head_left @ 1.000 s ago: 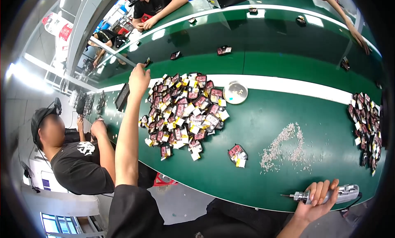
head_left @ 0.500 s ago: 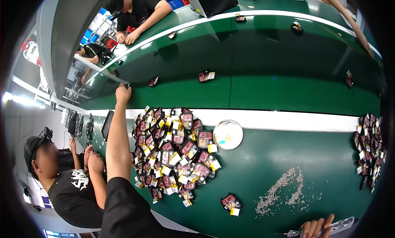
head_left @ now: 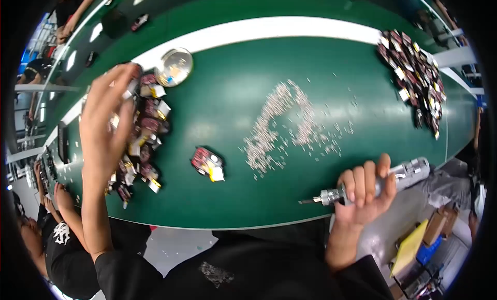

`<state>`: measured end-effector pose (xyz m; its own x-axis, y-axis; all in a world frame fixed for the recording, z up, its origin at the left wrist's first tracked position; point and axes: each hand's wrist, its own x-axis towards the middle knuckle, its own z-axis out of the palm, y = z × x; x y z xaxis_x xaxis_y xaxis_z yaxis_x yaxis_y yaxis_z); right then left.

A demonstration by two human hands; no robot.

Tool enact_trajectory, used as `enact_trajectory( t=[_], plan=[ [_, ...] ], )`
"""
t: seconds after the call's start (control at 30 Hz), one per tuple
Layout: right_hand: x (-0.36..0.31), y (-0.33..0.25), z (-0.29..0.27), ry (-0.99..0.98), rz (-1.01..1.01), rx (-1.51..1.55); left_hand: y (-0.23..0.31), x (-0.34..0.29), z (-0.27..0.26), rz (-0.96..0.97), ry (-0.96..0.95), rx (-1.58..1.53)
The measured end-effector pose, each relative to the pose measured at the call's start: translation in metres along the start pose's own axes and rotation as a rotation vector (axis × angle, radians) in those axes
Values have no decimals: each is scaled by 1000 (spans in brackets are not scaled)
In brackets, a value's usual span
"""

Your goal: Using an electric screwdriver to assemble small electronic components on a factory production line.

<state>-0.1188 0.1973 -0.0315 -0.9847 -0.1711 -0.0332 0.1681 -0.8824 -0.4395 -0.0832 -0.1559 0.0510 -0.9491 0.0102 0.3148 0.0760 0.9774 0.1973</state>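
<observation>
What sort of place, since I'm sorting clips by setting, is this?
Probably a factory assembly line: a screwdriver in the right hand, tiny screw-like pieces, and heaped matching electronic-looking units.

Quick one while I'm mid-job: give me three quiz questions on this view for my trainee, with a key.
1. Which hand grips the grey power screwdriver?

2. True or false: the round dish lies to the left of the tiny scattered pieces.

3. Where is the lone black-and-red module?
A) inside the round dish
B) on the green table, apart from the other modules
C) on the white strip

Key: 1. the right hand; 2. true; 3. B
</observation>
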Motion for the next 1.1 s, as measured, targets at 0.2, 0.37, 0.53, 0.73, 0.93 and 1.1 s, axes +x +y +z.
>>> enact_trajectory(
  t=[0.2,0.37,0.53,0.73,0.93,1.1],
  plan=[
    [-19,-16,-4,-88,6,11,156,-72,54,521,-193,-314],
    [-49,-39,-22,-52,2,-13,184,-75,85,422,-126,-279],
    [-66,-36,-28,-114,38,2,203,-75,81,290,-161,-306],
    [-74,-19,-22,-201,123,24,205,-69,82,241,-113,-322],
    [-88,0,-11,-125,211,-23,199,-65,90,396,-20,-184],
    [-99,13,-7,62,248,-107,198,-68,93,468,2,-235]
  ],
)
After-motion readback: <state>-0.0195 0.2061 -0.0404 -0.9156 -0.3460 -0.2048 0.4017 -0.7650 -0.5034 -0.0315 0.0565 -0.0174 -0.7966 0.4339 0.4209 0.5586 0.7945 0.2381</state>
